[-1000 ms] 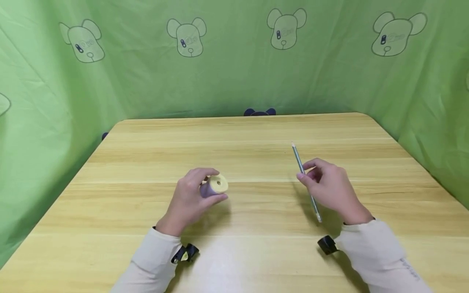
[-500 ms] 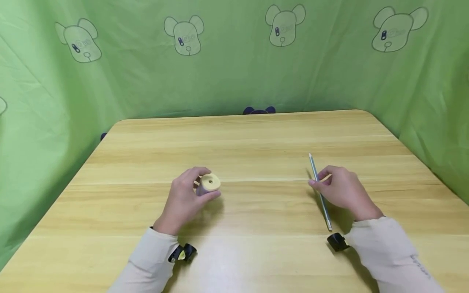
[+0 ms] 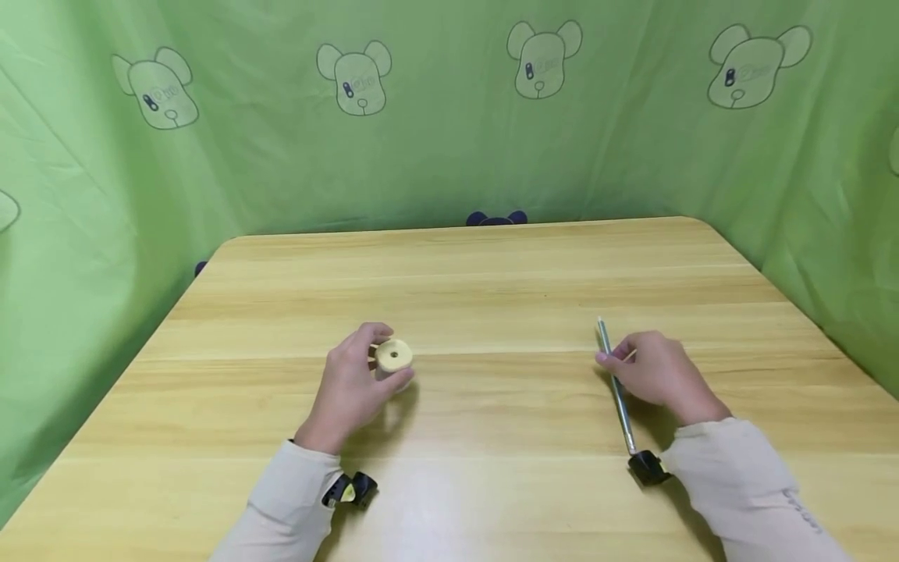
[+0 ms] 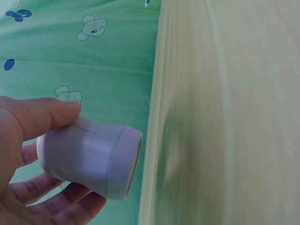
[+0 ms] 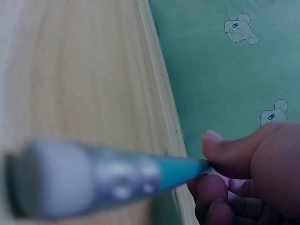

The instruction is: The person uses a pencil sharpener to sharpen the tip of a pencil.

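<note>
My left hand (image 3: pixel 347 394) holds a small lavender pencil sharpener (image 4: pixel 89 152) between thumb and fingers, above the table. Its cream end with a round hole (image 3: pixel 395 355) faces up and towards the head camera. On the right, a thin teal pencil (image 3: pixel 623 414) is pinched between the thumb and fingers of my right hand (image 3: pixel 656 375). The pale tip points away from me and the eraser end slants back to the wrist camera. In the right wrist view the white eraser (image 5: pixel 61 180) and silver ferrule loom large and blurred; the pencil's far end is hidden there.
A wooden table (image 3: pixel 485 297) spreads beneath both hands. Green cloth (image 3: pixel 435 156) with bear drawings hangs behind and along both sides. Black wrist cameras sit by the left cuff (image 3: pixel 351 490) and the right cuff (image 3: pixel 648 468).
The right hand has carried the pencil rightwards and nearer to me. My left hand has shifted slightly left, and the sharpener's holed end has turned further upward. Both grips stay on.
</note>
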Action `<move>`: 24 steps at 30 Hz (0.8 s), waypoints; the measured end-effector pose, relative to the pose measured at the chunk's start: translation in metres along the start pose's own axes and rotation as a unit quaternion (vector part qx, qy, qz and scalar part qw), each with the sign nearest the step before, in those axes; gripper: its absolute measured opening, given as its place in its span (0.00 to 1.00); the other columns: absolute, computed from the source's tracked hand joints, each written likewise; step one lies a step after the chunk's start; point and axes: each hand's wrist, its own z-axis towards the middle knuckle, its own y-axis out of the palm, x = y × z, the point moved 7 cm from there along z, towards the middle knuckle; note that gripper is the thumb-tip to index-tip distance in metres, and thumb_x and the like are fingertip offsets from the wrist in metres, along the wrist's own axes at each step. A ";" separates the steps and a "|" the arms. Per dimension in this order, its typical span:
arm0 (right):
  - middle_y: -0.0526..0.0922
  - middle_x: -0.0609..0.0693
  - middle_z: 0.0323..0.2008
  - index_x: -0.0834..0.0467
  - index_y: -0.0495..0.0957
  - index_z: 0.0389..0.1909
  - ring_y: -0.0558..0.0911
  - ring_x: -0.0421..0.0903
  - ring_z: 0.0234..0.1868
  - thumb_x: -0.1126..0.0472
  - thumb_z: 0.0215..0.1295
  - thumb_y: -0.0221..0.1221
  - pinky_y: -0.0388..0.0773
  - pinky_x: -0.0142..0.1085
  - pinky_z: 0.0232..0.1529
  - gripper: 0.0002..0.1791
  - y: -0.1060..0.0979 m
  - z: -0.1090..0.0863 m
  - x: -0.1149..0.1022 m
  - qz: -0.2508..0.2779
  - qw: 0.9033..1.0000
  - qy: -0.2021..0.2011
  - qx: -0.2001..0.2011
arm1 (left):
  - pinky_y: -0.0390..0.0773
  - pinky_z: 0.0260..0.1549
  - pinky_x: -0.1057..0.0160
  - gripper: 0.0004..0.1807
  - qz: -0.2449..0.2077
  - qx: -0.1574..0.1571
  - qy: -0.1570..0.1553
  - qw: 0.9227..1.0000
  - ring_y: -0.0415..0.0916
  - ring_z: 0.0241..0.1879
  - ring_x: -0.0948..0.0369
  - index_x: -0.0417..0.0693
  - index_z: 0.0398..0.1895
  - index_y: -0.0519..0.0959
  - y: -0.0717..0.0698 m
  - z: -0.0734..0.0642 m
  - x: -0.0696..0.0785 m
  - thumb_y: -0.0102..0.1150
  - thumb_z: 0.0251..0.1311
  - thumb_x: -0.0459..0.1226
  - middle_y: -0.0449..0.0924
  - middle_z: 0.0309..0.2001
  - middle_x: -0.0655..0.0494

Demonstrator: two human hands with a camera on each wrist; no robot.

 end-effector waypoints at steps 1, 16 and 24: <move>0.78 0.51 0.23 0.65 0.78 0.34 0.74 0.47 0.25 0.47 0.67 0.58 0.71 0.36 0.23 0.22 0.001 0.000 0.000 0.001 1.000 0.002 -0.003 | 0.83 0.45 0.59 0.31 0.002 -0.001 -0.002 1.000 0.79 0.45 0.50 0.37 0.53 0.73 0.000 0.000 -0.001 0.77 0.44 0.31 0.78 0.47 0.44; 0.77 0.50 0.17 0.64 0.75 0.36 0.76 0.45 0.20 0.49 0.66 0.60 0.72 0.37 0.21 0.19 0.020 -0.005 -0.010 0.005 0.999 0.010 -0.044 | 0.81 0.43 0.53 0.34 0.027 -0.040 -0.053 0.997 0.77 0.44 0.50 0.41 0.58 0.70 0.007 -0.001 -0.010 0.75 0.47 0.34 0.77 0.52 0.44; 0.77 0.49 0.17 0.64 0.75 0.34 0.75 0.45 0.20 0.52 0.67 0.61 0.73 0.36 0.22 0.16 0.023 -0.003 -0.012 0.006 0.999 0.001 -0.049 | 0.80 0.40 0.55 0.34 0.027 -0.047 -0.051 0.997 0.77 0.42 0.52 0.41 0.57 0.70 0.007 -0.001 -0.010 0.75 0.46 0.34 0.77 0.50 0.45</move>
